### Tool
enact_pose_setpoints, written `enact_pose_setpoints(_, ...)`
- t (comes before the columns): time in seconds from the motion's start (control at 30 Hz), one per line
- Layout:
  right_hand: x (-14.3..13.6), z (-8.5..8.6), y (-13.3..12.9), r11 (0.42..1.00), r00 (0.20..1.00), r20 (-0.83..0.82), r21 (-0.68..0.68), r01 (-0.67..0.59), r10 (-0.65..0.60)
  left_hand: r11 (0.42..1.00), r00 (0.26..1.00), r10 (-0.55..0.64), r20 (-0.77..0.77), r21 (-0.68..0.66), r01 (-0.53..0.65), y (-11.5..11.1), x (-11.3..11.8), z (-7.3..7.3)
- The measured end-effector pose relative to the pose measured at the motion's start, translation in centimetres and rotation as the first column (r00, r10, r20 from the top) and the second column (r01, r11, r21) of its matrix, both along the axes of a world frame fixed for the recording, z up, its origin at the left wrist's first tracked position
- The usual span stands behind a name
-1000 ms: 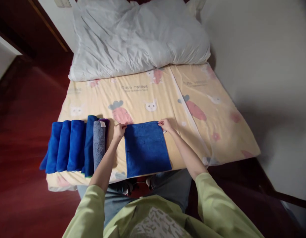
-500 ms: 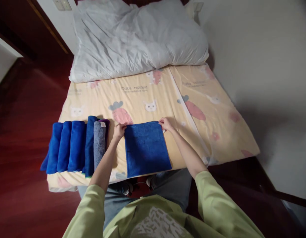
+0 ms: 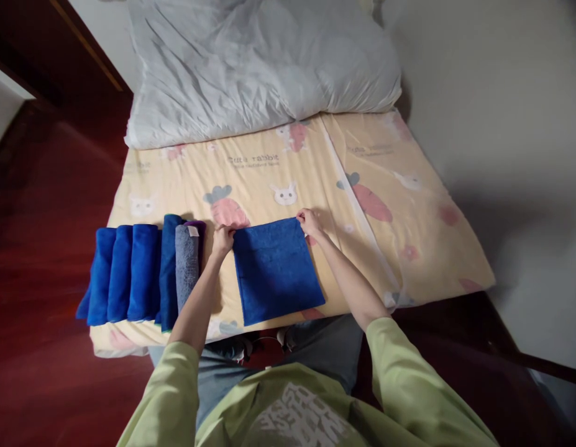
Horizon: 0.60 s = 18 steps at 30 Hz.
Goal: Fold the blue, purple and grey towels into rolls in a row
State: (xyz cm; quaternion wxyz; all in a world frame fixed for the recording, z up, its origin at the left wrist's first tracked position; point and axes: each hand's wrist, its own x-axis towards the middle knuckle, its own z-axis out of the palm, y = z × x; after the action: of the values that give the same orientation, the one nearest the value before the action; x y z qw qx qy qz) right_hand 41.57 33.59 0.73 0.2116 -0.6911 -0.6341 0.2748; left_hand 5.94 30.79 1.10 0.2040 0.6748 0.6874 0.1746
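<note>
A flat, squarish blue cloth [image 3: 279, 273] lies on the yellow bedspread in front of me, its near edge close to the bed's edge. My left hand [image 3: 223, 241] pinches its far left corner, and my right hand [image 3: 309, 223] pinches the far right corner. A small white tag shows beside my right fingers. To the left of my left arm, several rolled blue cloths [image 3: 143, 272] lie side by side. Next to them is a rolled grey cloth [image 3: 187, 264] with a white tag, partly covering a purple one [image 3: 201, 234].
The bedspread [image 3: 260, 186] has carrot and rabbit prints. Across its far end lies a bulky light grey quilt [image 3: 264, 68]. A pale wall [image 3: 511, 124] stands at the right, and dark red floor [image 3: 45, 261] shows at the left.
Both hands have moved slightly away from me with the cloth, the right one a little more. The cloth now lies at a slight slant, its near edge farther from the bed's edge.
</note>
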Motion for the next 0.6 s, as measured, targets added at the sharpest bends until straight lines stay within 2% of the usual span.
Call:
enact_pose_setpoints(0.13, -0.3, 0.1, 0.6, 0.998, 0.997, -0.06, 0.029, -0.055, 0.056, 1.0, 1.0, 0.006, -0.007, -0.008, -0.006, 0.0, 0.0, -0.5)
enact_pose_setpoints(0.3, -0.2, -1.3, 1.7, 0.996, 0.998, 0.012, -0.057, 0.062, -0.061, 0.997, 0.997, 0.072, -0.023, -0.021, -0.072, 0.3, 0.2, -0.8)
enact_pose_setpoints(0.4, -0.1, -2.4, 1.8, 0.995, 0.997, 0.012, -0.064, 0.077, -0.077, 0.999, 0.999, 0.029, -0.036, -0.023, -0.03, 0.6, 0.3, -0.9)
enact_pose_setpoints(0.5, -0.2, -3.3, 1.6, 0.999, 0.997, -0.067, -0.035, 0.038, -0.04, 0.999, 0.999, -0.041, -0.027, -0.036, 0.04, 0.9, 0.0, -0.9)
enact_pose_setpoints(0.6, -0.2, -3.6, 1.8, 0.996, 0.988, -0.149, -0.087, 0.013, -0.026, 0.988, 0.995, -0.098, -0.011, -0.117, 0.096, 1.6, -0.3, -0.9)
